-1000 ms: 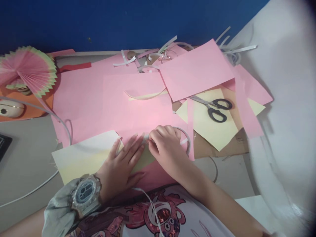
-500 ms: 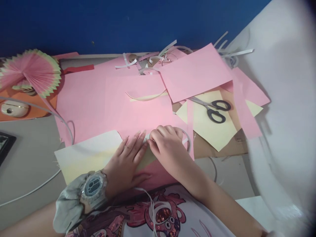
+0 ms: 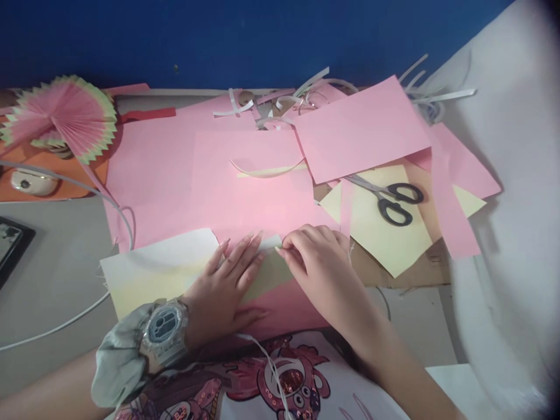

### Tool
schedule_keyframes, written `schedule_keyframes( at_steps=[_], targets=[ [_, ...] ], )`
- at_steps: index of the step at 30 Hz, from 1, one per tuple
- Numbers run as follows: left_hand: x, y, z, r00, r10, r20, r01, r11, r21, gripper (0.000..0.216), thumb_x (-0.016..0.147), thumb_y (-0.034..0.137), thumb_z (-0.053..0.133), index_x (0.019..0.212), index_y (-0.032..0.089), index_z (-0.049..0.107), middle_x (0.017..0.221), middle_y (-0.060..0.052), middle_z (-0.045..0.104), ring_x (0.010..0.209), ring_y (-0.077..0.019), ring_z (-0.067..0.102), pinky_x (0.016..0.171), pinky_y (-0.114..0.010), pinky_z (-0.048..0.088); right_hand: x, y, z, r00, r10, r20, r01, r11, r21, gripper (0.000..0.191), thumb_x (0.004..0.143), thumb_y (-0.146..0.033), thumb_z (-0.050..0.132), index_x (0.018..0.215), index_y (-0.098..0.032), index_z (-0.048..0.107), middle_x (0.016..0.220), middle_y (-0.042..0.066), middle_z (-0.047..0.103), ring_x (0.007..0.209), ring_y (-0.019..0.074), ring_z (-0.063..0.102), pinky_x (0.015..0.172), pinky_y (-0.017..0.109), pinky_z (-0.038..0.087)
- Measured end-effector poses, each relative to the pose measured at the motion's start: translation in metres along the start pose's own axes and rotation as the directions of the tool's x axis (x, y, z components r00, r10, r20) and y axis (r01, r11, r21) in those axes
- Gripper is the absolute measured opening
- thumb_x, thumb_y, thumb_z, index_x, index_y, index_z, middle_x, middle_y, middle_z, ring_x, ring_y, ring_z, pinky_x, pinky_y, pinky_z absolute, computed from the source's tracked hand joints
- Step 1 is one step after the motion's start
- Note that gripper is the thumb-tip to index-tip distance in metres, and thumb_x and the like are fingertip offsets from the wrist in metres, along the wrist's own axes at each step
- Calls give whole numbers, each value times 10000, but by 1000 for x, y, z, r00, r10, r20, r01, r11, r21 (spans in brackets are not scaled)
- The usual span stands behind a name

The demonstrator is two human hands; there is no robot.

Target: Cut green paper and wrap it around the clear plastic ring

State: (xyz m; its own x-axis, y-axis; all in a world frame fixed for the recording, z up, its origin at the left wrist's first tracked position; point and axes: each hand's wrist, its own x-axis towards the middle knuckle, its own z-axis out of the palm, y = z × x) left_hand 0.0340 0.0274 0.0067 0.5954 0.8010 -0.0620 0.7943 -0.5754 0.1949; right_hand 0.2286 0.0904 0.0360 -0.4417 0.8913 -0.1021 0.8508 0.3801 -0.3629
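My left hand [image 3: 223, 286] lies flat with its fingers stretched out on a pale yellow sheet of paper [image 3: 153, 271], pressing it onto the pink paper [image 3: 175, 181] beneath. A watch is on that wrist. My right hand [image 3: 321, 265] sits just to the right, its fingers curled and pinching a thin white strip [image 3: 271, 241] along the yellow sheet's top edge. The two hands' fingertips are almost touching.
Black-handled scissors [image 3: 387, 198] lie on yellow paper at the right. More pink sheets and loose white paper strips [image 3: 280, 102] pile up at the back. A pleated pink fan [image 3: 65, 119] stands at the back left. A white cable [image 3: 83, 192] curves along the left.
My right hand has moved to the right along the yellow sheet's top edge, baring a short length of white strip beside my left fingertips. My left hand stays flat.
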Motion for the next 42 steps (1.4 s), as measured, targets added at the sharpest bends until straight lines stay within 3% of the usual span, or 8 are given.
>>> schedule_keyframes(
  at_steps=[10,25,31,34,37,42],
  targets=[
    [4,0,-4,1000,-9,22,10,999,-36,777,831,655,328,1431,167,253,1509,-116,184,1387,-299,163,1121,-529,30,3,-5,5,999,14,-52,-14,1000,-9,86,836,-200,526,763,-203,482,782,-15,573,782,169,470,766,331,292],
    [-5,0,-5,998,-56,2,56,998,-42,789,834,651,342,1439,161,212,1500,-28,213,1391,-227,166,1140,-449,-74,5,-6,9,996,-82,-26,81,996,-38,103,873,-193,464,770,-196,465,802,8,550,788,167,451,776,339,288],
    [-31,-2,-4,996,-88,-33,87,996,-8,750,815,653,392,1390,174,347,1457,-46,331,1388,-239,186,1146,-471,-46,4,-18,15,984,-175,42,174,984,28,80,875,-199,471,806,-204,510,848,15,540,835,175,452,726,325,276],
    [-32,-4,-1,994,-68,-87,67,998,-6,757,801,657,412,1340,125,408,1453,-107,338,1386,-263,188,1147,-481,63,4,-22,17,982,-178,61,175,983,46,55,865,-185,476,823,-201,509,878,18,529,857,177,450,723,318,282],
    [-26,-8,1,991,-18,-131,12,999,-49,812,786,648,448,1350,69,373,1448,-154,339,1375,-275,219,1129,-459,172,5,-23,18,986,-157,59,154,987,51,87,881,-209,459,805,-198,500,873,23,523,850,175,448,733,318,291],
    [-20,-11,0,999,13,-36,-14,999,-31,837,798,676,377,1425,134,263,1490,-114,259,1386,-274,182,1138,-444,93,5,-23,21,986,-160,42,159,987,35,119,892,-206,432,788,-201,490,851,22,524,827,170,443,732,321,290]
  ],
)
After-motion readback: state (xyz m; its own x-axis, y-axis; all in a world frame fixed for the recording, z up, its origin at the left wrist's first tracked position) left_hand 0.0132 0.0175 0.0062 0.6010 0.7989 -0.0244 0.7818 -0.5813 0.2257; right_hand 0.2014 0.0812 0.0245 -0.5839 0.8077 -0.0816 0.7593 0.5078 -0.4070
